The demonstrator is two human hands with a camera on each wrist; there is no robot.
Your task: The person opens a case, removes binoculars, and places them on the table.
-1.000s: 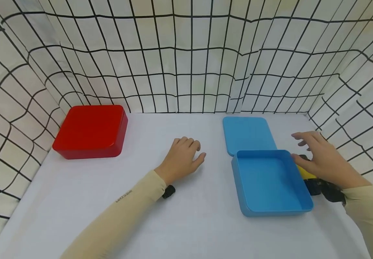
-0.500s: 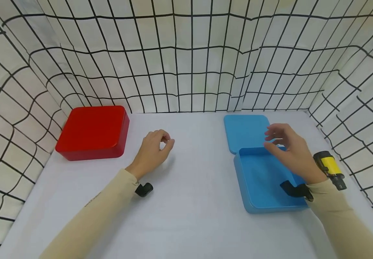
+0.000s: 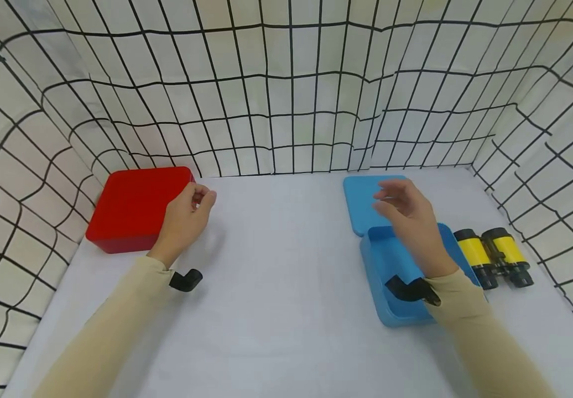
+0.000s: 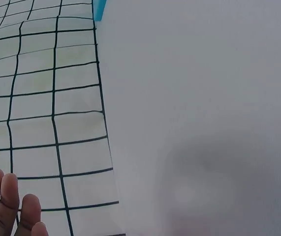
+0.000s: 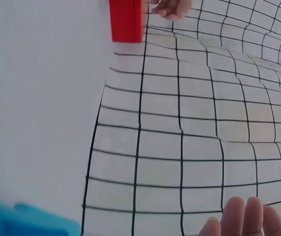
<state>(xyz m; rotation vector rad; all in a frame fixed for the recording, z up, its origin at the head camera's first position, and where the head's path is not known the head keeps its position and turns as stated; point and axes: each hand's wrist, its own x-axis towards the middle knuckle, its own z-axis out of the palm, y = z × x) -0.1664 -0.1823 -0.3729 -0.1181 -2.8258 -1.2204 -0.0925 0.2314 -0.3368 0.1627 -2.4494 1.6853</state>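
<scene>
My left hand (image 3: 184,221) is in front of the right side of a red box (image 3: 132,202) with a smooth flat top. Its fingers are loosely bent and hold nothing; whether they touch the box is unclear. Over the blue box (image 3: 372,287), which has no cover on it, hovers my right hand (image 3: 413,229), its fingers relaxed around nothing. A flat blue lid (image 3: 361,204) lies behind that box, partly hidden by the right hand. To the box's right sit black and yellow binoculars (image 3: 474,253). Bare fingertips (image 5: 241,216) show in the right wrist view.
White panels with a black grid (image 3: 291,88) enclose the back and both sides of the white table (image 3: 276,287). Black straps with small dark parts (image 3: 187,280) are at both wrists. The binoculars lie close to the right grid wall.
My left hand has moved left to the red box. The right hand has left the binoculars' side and moved left over the blue box, bringing the binoculars into full view.
</scene>
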